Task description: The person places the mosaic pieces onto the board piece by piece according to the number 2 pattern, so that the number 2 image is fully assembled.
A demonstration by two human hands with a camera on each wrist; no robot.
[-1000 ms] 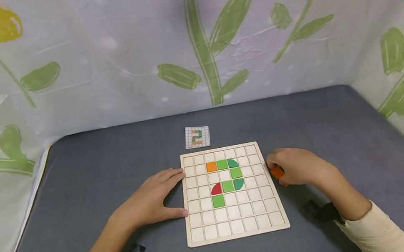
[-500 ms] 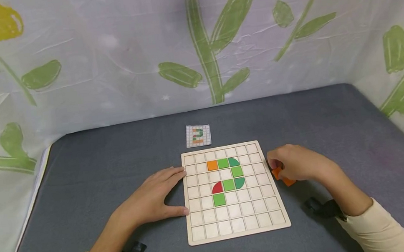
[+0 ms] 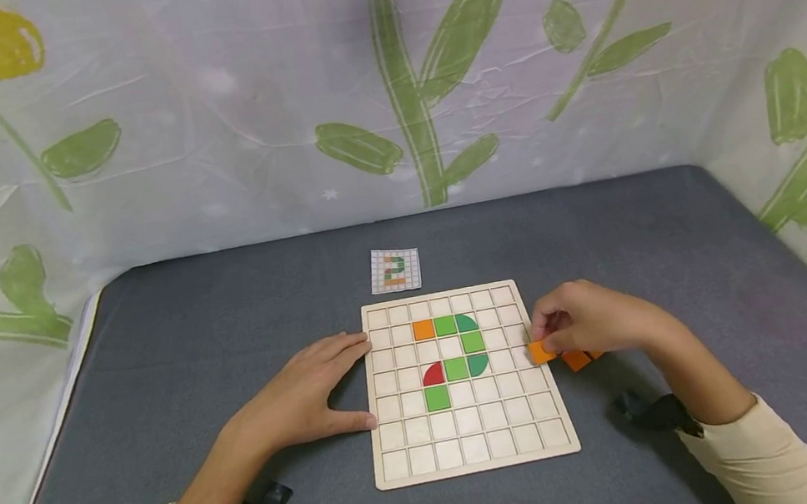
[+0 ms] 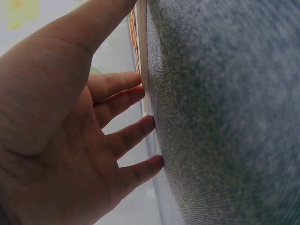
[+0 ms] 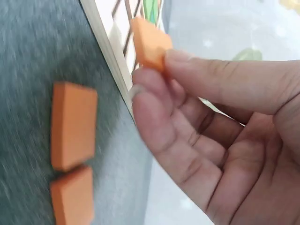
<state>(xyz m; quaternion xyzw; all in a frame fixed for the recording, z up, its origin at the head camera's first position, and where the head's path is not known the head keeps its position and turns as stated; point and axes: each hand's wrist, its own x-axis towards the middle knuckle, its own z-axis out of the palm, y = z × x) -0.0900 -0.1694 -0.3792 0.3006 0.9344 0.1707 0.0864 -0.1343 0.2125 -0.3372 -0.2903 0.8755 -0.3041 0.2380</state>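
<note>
My right hand [image 3: 596, 316] pinches an orange square tile [image 5: 151, 44] between thumb and fingertips, over the right edge of the wooden grid board [image 3: 473, 449]. Two more orange tiles [image 5: 75, 126] lie on the cloth beneath that hand, just right of the board. With fingers spread, my left hand [image 3: 293, 400] touches the board's left edge; its thumb and fingertips show along the rim in the left wrist view. Set in the board's cells are an orange square [image 3: 424, 330], several green squares [image 3: 456, 369], two dark green quarter-rounds [image 3: 478, 364] and a red quarter-round [image 3: 433, 375].
A small paper card [image 3: 395, 270] printed with a coloured grid pattern lies behind the board. Grey cloth [image 3: 229, 307] covers the table. A pale curtain [image 3: 223, 139] with painted flowers stands behind and at both sides.
My right hand has lifted one orange tile off the cloth and brought it over the board's right edge, leaving the others behind. My left hand keeps its place at the board.
</note>
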